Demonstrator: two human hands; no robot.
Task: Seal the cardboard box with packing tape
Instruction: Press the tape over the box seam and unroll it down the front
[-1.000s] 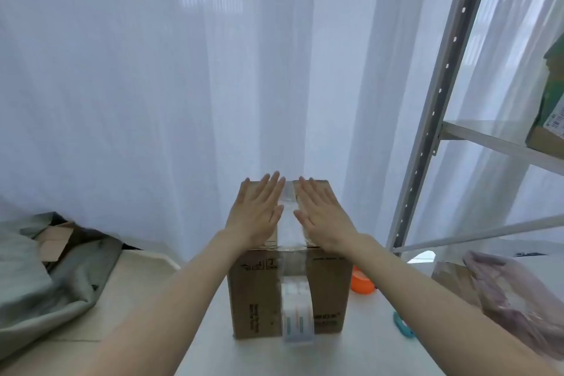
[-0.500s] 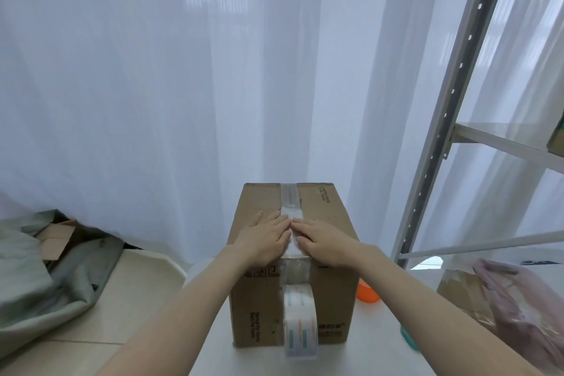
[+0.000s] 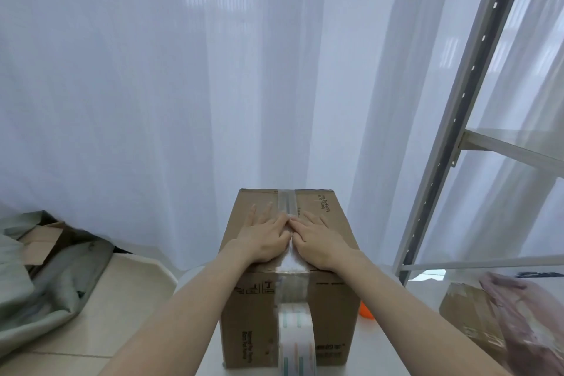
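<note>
A brown cardboard box (image 3: 250,323) stands on a white table, its top flaps closed. A strip of clear packing tape (image 3: 287,201) runs along the top seam and down the near face. The tape roll (image 3: 297,339) hangs against the near face at the strip's lower end. My left hand (image 3: 265,238) lies flat on the top, left of the seam. My right hand (image 3: 317,238) lies flat on the right of the seam. The fingertips of both meet on the tape. Neither hand holds anything.
A white curtain hangs right behind the box. A grey metal shelf rack (image 3: 457,119) stands at the right. Another cardboard box (image 3: 467,311) and a pink plastic bag (image 3: 531,327) lie at the lower right, an orange object (image 3: 365,311) beside the box. Grey cloth (image 3: 45,281) lies on the floor at left.
Both hands slid back along the tape from the far edge to the near half of the top, then moved slightly forward again, fingers staying on the seam.
</note>
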